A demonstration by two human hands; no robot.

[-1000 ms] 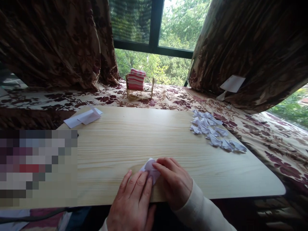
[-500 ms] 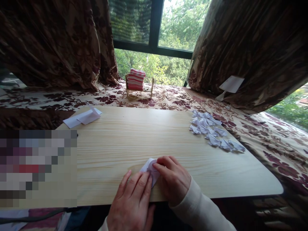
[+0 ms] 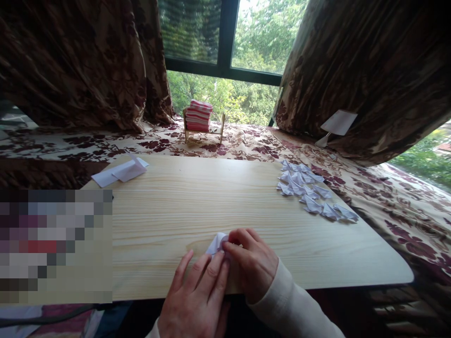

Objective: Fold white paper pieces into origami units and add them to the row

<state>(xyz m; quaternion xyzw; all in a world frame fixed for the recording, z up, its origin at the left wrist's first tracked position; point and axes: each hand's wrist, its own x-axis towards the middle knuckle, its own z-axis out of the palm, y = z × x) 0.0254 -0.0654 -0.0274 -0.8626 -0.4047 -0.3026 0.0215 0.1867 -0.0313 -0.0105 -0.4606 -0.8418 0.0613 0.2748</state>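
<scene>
A small piece of folded white paper [image 3: 216, 244] lies on the pale wooden table [image 3: 169, 206] near its front edge. My left hand [image 3: 199, 286] rests flat with fingers stretched out, its fingertips on the lower part of the paper. My right hand [image 3: 254, 263] pinches the paper's right side between thumb and fingers. Most of the paper is hidden under both hands. Several folded white paper pieces [image 3: 306, 184] with pointed tips sit in rows at the table's right side.
White paper strips [image 3: 121, 172] lie at the table's far left corner. Beyond the table, a floral cloth [image 3: 246, 141] bears a small rack with striped folded towels [image 3: 199, 116] and a white lamp [image 3: 338, 123]. A blurred block covers the lower left.
My left hand's fingers have shifted slightly right over the paper, covering more of its lower part. The right hand keeps its pinch nearly in place.
</scene>
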